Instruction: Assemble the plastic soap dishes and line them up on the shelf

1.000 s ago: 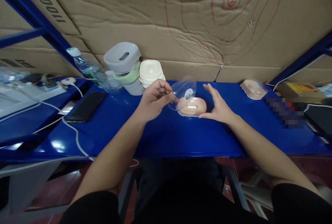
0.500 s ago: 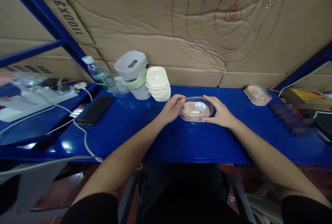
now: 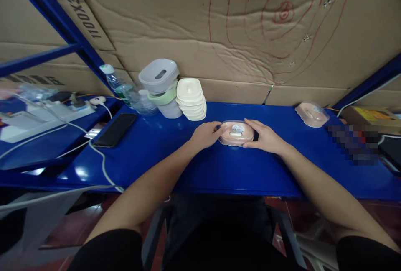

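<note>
A pink oval soap dish (image 3: 230,140) rests on the blue table in front of me, with a clear lid (image 3: 247,131) over it. A round printed sticker (image 3: 238,129) is on the lid, and a small slot shows below it. My left hand (image 3: 205,135) grips the left end, its thumb lying on top of the lid. My right hand (image 3: 266,137) is curved around the right end, fingers at the far edge and thumb at the near edge. The left fingertips are partly hidden.
Cream dishes (image 3: 191,99) are stacked at the back beside piled grey and green containers (image 3: 159,76). A plastic bottle (image 3: 120,87), a black phone (image 3: 115,130) and a power strip (image 3: 59,116) are on the left. Another pink dish (image 3: 311,115) sits at the back right.
The clear lid has come down onto the pink dish, where it stood raised and tilted before. My left hand has moved slightly lower, its thumb now on top.
</note>
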`<state>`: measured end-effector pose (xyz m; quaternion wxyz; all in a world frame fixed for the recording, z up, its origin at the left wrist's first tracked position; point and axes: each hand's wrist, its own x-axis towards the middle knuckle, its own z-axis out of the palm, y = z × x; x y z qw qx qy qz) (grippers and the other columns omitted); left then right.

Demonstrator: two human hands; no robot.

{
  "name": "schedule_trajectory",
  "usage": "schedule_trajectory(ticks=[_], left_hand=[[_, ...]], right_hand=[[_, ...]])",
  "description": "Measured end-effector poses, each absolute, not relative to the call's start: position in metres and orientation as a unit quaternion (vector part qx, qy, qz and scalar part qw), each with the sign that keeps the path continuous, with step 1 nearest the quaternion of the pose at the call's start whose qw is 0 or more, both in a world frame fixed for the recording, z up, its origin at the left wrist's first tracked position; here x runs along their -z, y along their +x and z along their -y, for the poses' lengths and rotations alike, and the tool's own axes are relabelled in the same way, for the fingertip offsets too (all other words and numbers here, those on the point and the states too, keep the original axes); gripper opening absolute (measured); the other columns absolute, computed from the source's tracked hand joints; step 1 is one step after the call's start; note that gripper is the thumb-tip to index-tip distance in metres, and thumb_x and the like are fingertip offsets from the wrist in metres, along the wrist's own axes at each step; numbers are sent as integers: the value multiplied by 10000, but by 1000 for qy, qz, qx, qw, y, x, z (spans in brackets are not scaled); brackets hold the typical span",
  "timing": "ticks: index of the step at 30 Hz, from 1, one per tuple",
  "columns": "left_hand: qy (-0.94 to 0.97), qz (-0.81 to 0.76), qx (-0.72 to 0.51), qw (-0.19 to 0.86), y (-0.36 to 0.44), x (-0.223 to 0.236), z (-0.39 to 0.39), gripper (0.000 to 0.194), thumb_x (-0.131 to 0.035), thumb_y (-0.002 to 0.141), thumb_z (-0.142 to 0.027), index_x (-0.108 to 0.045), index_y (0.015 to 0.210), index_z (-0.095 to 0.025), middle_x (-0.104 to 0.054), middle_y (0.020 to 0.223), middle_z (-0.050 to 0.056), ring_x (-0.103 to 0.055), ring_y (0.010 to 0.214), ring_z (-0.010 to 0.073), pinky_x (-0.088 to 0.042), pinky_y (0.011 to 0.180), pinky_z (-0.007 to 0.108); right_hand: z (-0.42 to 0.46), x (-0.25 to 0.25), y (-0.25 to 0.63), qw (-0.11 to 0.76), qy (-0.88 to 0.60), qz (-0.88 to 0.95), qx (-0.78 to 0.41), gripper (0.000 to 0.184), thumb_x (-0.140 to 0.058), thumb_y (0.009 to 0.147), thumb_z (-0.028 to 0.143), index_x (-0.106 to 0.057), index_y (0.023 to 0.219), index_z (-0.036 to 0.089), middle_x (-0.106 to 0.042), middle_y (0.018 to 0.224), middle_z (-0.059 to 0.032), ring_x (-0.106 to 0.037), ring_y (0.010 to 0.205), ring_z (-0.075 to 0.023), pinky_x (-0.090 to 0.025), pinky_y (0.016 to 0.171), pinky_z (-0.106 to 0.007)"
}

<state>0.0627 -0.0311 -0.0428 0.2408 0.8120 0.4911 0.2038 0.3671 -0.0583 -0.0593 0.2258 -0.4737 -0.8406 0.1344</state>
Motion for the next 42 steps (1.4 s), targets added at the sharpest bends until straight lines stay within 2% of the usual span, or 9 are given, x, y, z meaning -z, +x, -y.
schedule_trajectory(ticks=[3, 6, 10, 15, 21, 25, 30, 37, 42], left_hand=[[811, -481, -218, 251, 63, 43, 33, 505, -484, 1079, -580, -771, 1265, -208, -765, 801, 33, -723, 774, 218, -456, 680, 310], [808, -485, -225, 247, 63, 45, 34, 525, -537, 1054, -582, -733, 1365, -207, -772, 820, 33, -731, 789, 222, -474, 701, 312], [808, -489, -212, 251, 64, 45, 34, 565, -511, 1062, -591, -715, 1396, -183, -783, 854, 52, -735, 815, 235, -496, 724, 319], [812, -481, -189, 271, 64, 43, 34, 588, -424, 1086, -612, -742, 1356, -198, -794, 890, 71, -745, 850, 267, -513, 788, 351], [820, -489, -164, 247, 66, 44, 35, 670, -325, 1104, -630, -685, 1467, -197, -808, 1197, 143, -749, 1138, 361, -530, 962, 444], [818, -514, -134, 223, 66, 42, 37, 773, -314, 1085, -698, -646, 1511, -144, -786, 1262, 191, -720, 1235, 400, -524, 1022, 477], [826, -500, -120, 231, 63, 40, 37, 828, -400, 1044, -738, -598, 1553, -116, -810, 1109, 162, -751, 1119, 371, -539, 936, 427], [844, -473, -115, 224, 61, 39, 38, 704, -534, 1006, -671, -660, 1473, -159, -805, 1075, 134, -753, 1032, 335, -526, 865, 385], [850, -466, -110, 222, 60, 39, 39, 683, -555, 998, -650, -676, 1451, -153, -797, 1087, 140, -749, 1038, 343, -525, 874, 397]], right_hand=[[57, 59, 369, 234, -476, 838, -131, 1153, -855, 738, 794, -432, 1689, 298, -568, 1640, -154, -543, 1503, -457, -431, 1258, -688], [56, 61, 371, 222, -474, 840, -144, 1227, -857, 730, 801, -344, 1730, 308, -519, 1682, -152, -522, 1520, -460, -440, 1250, -694], [53, 67, 378, 199, -453, 851, -175, 1225, -775, 839, 784, -129, 1779, 336, -401, 1765, -129, -455, 1574, -449, -402, 1276, -699], [53, 65, 378, 208, -433, 859, -177, 1143, -708, 913, 763, -94, 1779, 340, -309, 1811, -111, -339, 1642, -430, -327, 1315, -702], [57, 53, 367, 209, -403, 873, -178, 792, -648, 1006, 665, -335, 1709, 477, -255, 1835, 7, -310, 1664, -371, -345, 1327, -639], [51, 51, 378, 213, -434, 864, -144, 800, -648, 980, 709, -449, 1678, 372, -346, 1798, -94, -383, 1627, -399, -355, 1304, -660], [45, 46, 411, 182, -612, 769, 38, 855, -695, 905, 742, -572, 1595, 251, -439, 1731, -198, -371, 1589, -532, -153, 1248, -863], [33, 52, 446, 171, -671, 715, 95, 634, -536, 998, 590, -636, 1499, 215, -575, 1617, -221, -471, 1510, -508, -173, 1213, -885], [23, 61, 462, 169, -697, 689, 108, 636, -579, 973, 606, -667, 1446, 191, -547, 1633, -242, -421, 1527, -520, -166, 1208, -872]])
